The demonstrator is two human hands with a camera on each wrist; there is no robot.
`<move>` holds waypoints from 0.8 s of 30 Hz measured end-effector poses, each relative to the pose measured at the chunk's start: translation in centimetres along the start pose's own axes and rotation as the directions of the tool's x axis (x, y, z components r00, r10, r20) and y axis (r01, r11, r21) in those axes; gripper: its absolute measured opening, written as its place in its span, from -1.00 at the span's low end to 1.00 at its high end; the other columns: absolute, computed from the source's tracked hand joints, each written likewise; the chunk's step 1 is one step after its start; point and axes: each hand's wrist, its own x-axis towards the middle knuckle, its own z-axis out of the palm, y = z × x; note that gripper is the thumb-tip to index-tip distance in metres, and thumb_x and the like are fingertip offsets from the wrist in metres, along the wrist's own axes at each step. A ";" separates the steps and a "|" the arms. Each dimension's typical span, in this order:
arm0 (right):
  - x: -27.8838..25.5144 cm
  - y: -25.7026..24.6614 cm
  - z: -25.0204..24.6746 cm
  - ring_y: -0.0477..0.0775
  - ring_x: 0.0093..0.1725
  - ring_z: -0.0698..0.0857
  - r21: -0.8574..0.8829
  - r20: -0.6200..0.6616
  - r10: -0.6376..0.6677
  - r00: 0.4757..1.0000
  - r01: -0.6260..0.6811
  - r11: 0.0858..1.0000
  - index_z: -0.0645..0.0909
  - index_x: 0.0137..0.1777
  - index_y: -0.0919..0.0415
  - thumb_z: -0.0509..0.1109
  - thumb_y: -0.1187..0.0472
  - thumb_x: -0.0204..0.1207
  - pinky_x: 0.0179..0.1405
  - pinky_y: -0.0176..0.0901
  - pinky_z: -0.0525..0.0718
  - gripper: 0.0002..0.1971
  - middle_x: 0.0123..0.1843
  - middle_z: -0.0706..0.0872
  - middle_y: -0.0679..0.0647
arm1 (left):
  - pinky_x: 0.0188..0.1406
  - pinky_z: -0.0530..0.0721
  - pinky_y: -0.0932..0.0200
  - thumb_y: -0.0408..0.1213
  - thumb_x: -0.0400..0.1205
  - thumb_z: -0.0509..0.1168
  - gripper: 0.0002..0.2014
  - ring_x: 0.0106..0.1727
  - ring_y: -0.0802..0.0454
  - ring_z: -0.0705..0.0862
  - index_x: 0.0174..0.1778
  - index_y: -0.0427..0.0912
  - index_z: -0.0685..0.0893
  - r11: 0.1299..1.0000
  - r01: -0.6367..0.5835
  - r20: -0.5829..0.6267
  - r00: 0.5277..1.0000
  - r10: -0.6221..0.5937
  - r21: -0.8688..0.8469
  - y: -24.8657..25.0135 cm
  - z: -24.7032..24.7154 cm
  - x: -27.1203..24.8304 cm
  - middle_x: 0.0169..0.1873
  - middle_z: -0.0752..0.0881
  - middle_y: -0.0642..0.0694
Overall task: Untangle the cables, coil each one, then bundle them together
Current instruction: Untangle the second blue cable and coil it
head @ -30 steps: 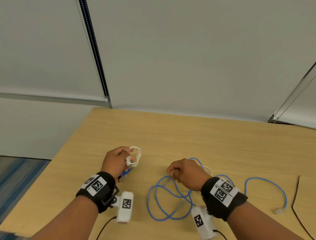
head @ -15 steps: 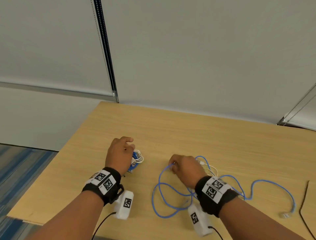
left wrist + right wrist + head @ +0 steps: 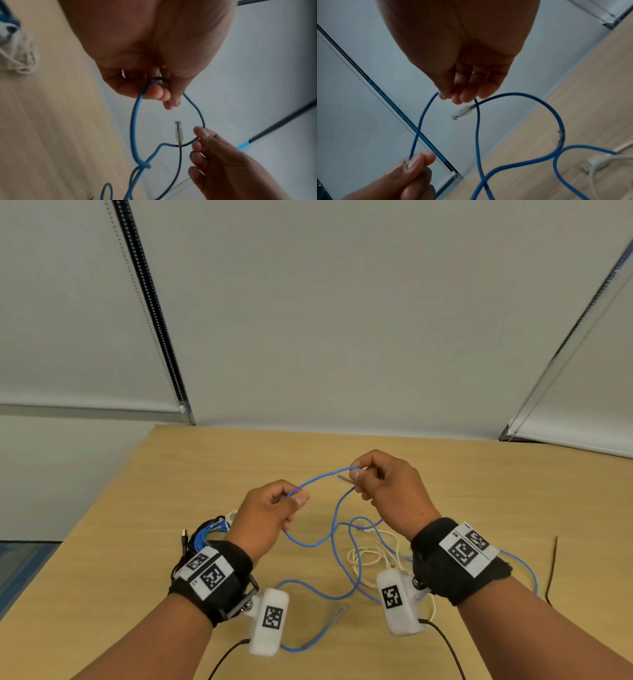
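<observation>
Both hands have risen off the surface [image 3: 191, 474]: left hand [image 3: 267, 515] and right hand [image 3: 387, 484] each pinch the blue cable [image 3: 318, 479], probably starting its coil; the rest trails mid-surface.

So the right hand [image 3: 462, 54] fills the top, fingers curled down and pinching the blue cable [image 3: 477, 135] at the fingertips [image 3: 465, 96]. Just below those fingertips, the cable's clear plug [image 3: 462, 112] sticks out to the lower left, a bit blurry. From the plug, one strand drops down-left to the left hand [image 3: 399, 180], which pinches it between thumb and finger. Another strand arcs out to the right of the plug and loops down over the wooden table [image 3: 573, 121]. Further right of that loop, low on the table, lies a white cable [image 3: 599, 161]. Behind the plug there's a pale window blind [image 3: 359, 54].
</observation>
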 end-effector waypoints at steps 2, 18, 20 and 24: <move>-0.2 0.2 -0.7 -0.24 -0.39 0.69 0.003 -0.016 -0.008 1.000 0.008 1.000 0.72 -0.12 0.05 0.45 0.20 0.62 -0.41 -0.46 0.55 -0.91 -0.32 0.78 0.13 | -0.42 0.55 0.22 -0.30 0.69 0.38 -0.84 -0.48 0.06 0.46 -0.18 -0.15 0.82 0.999 -0.001 -0.004 1.000 0.000 -0.051 0.7 0.4 0.3 -0.55 0.50 -0.03; 0.7 0.8 -6.9 -0.21 -0.27 0.59 -0.082 -0.232 -0.080 0.969 0.062 0.995 0.72 -0.04 -0.20 0.44 0.10 0.64 -0.15 -0.08 0.60 -0.88 -0.23 0.63 -0.23 | -0.27 0.65 0.04 -0.30 0.70 0.36 -0.78 -0.53 0.00 0.42 -0.22 -0.37 0.68 0.982 0.108 0.088 0.991 -0.096 -0.152 2.5 1.5 1.1 -0.59 0.48 -0.01; 0.2 0.5 -6.7 -0.09 0.16 0.66 -0.268 -0.206 -0.112 0.972 0.054 0.962 0.71 0.23 -0.16 0.47 0.10 0.61 0.26 -0.04 0.60 -0.77 0.17 0.63 -0.09 | -0.29 0.69 0.05 -0.30 0.74 0.30 -0.79 -0.54 0.07 0.34 -0.16 -0.27 0.74 0.988 0.084 0.107 0.992 -0.071 -0.129 3.4 2.0 0.9 -0.60 0.47 0.11; -0.8 -1.2 -4.3 0.03 0.42 0.61 -0.484 0.120 -0.289 0.950 0.310 0.818 0.52 0.56 -0.09 0.43 -0.04 0.63 0.46 0.08 0.50 -0.50 0.41 0.68 -0.06 | -0.45 0.64 0.16 -0.28 0.76 0.26 -0.79 -0.58 0.14 0.30 0.00 -0.31 0.76 0.999 -0.004 0.219 0.976 0.015 -0.052 5.1 4.2 0.4 -0.58 0.60 0.25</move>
